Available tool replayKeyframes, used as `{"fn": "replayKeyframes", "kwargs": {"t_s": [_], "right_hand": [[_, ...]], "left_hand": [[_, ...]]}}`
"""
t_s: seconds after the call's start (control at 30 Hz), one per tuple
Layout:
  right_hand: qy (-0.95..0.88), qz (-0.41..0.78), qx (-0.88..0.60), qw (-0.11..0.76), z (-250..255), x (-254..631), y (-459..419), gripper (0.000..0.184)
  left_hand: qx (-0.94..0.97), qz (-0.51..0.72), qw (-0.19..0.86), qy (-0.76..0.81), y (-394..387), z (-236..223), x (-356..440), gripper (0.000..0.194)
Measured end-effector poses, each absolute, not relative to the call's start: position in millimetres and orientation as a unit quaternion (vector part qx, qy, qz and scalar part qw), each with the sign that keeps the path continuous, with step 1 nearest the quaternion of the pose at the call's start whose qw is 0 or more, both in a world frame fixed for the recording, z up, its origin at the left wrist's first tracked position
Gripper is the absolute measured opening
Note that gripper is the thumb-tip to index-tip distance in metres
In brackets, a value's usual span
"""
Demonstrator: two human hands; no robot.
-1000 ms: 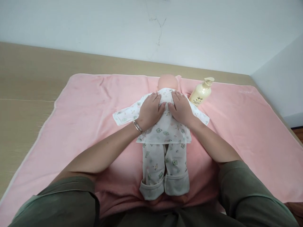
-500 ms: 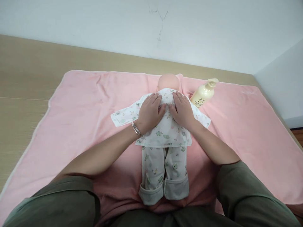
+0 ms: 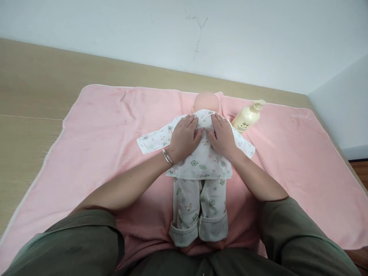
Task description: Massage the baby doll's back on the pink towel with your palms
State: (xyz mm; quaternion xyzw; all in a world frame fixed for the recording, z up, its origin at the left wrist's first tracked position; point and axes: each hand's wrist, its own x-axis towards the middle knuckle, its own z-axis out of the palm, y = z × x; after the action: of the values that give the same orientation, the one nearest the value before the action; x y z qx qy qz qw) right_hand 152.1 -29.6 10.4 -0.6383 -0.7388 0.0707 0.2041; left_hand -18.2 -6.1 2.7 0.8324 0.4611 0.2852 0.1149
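A baby doll [image 3: 206, 102] lies on a pink blanket with its head away from me and its face not visible. It has on a white printed top [image 3: 198, 165] and matching trousers [image 3: 188, 205] with turned-up grey cuffs. My left hand [image 3: 184, 137] rests flat on the left side of the top's upper part, fingers stretched out. Mirroring it, my right hand [image 3: 222, 135] lies flat on the right side. Both thumbs point inward with a small gap between them. The doll's sleeves spread out to either side, and its feet are mostly hidden by the cuffs.
Right of the doll's head, a pale yellow pump bottle [image 3: 246, 118] leans on the blanket. The pink blanket [image 3: 100, 126] covers much of a wooden surface [image 3: 31, 84]. A white wall [image 3: 129, 34] with a crack runs along the back.
Both hands stay flat on the doll's top with hardly any movement. The whole view has shifted slightly.
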Motion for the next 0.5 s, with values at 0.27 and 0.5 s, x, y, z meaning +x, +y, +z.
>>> {"fn": "replayKeyframes", "kwargs": {"t_s": [0.27, 0.5], "right_hand": [[-0.736, 0.066, -0.643, 0.200, 10.3, 151.0, -30.0, 0.062], [-0.736, 0.061, -0.642, 0.204, 8.2, 150.2, -30.0, 0.060]], "left_hand": [[0.832, 0.276, 0.116, 0.468, -5.5, 4.0, -17.2, 0.055], [0.828, 0.298, 0.112, 0.461, -2.7, -1.7, -18.8, 0.050]]}}
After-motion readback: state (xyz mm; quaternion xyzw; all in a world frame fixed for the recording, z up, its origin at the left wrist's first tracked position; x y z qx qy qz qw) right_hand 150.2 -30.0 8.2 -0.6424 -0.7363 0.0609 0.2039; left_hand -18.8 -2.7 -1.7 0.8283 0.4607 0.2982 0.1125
